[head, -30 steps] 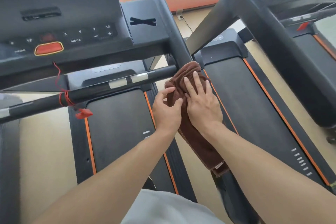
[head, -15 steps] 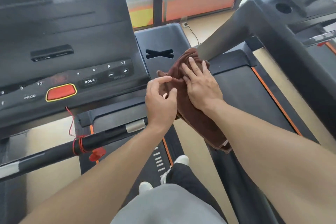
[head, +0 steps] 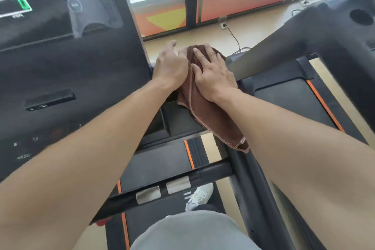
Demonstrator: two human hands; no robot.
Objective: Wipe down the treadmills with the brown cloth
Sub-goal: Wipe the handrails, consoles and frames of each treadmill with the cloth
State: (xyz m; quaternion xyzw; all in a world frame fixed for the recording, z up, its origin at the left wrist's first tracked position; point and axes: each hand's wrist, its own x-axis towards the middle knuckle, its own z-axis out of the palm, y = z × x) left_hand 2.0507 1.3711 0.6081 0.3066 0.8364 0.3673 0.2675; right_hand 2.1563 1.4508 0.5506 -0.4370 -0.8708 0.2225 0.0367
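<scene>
The brown cloth (head: 211, 113) lies draped over the right side tray of the black treadmill console (head: 67, 71), its lower end hanging off the edge. My right hand (head: 213, 73) presses flat on the upper part of the cloth with straight fingers. My left hand (head: 172, 63) sits just left of it at the cloth's left edge, its fingers reaching forward; whether they pinch the cloth is hidden.
A black handlebar (head: 162, 186) with metal sensor pads crosses below my arms. A second treadmill (head: 328, 46) stands close on the right, its grey upright slanting behind the cloth. Windows and a wall socket with cable (head: 224, 25) lie ahead. My shoe (head: 199, 196) stands on the belt.
Both hands and the cloth have slid forward and up along the console's right side, from the handlebar end to the tray's far part. The view has tilted up toward the screen.
</scene>
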